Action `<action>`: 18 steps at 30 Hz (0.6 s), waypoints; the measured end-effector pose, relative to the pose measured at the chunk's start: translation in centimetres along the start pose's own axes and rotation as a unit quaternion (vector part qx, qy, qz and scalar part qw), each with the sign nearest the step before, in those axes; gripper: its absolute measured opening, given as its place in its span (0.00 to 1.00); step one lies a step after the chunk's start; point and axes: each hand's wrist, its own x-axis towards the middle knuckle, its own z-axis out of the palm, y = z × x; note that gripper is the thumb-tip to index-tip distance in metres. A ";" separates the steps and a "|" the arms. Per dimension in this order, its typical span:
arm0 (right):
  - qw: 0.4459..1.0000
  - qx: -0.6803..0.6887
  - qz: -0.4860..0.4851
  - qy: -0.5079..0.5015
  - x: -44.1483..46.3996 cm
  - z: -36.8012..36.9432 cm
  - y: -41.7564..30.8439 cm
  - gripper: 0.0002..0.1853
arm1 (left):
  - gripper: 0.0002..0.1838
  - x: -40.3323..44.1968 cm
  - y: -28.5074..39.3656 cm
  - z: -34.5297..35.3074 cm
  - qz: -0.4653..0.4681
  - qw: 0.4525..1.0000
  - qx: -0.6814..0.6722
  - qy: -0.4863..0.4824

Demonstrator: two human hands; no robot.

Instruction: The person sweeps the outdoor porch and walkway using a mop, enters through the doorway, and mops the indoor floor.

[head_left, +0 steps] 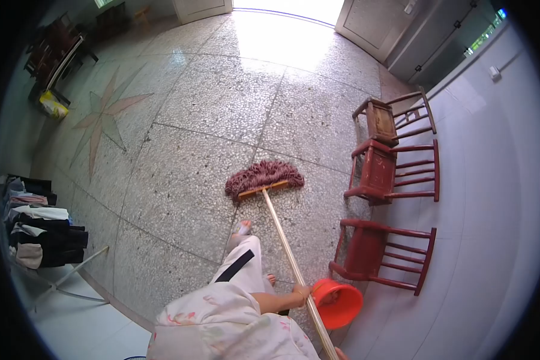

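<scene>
My left hand (303, 293) is closed around the pale wooden handle of a mop (282, 237). At the bottom edge, my right hand (341, 354) shows only in part, with its fingers against the handle's upper end. The mop's reddish-purple strand head (264, 177) lies spread on the speckled floor ahead of my feet, under an orange-brown crossbar. Just right of my left hand stands an orange-red bucket (355, 303); something darker shows inside, which I cannot make out.
Along the white wall on the right stand a red chair (366, 249), another red chair (378, 171) and a brown wooden chair (381, 120). A rack with clothes (48, 231) is at left. Beyond it lies a yellow bag (54, 105). A bright open doorway (285, 21) is ahead.
</scene>
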 end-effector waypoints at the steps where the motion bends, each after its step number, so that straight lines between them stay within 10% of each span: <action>1: 1.000 -0.005 -0.001 -0.002 2.0 1.3 -0.6 0.26 | 0.04 0.7 3.1 -0.5 0.040 0.999 0.007 0.006; 3: 0.975 0.220 0.020 -0.012 7.2 4.3 -1.6 0.26 | 0.04 2.4 9.7 -1.3 0.063 0.998 0.003 0.019; 8: 0.995 0.026 -0.094 -0.037 18.8 11.2 -13.7 0.28 | 0.04 8.7 29.0 -3.2 0.149 0.989 0.013 0.019; 18: 0.982 0.077 -0.129 -0.111 37.4 25.3 -42.5 0.36 | 0.11 15.2 68.4 -7.8 0.234 0.971 0.016 0.054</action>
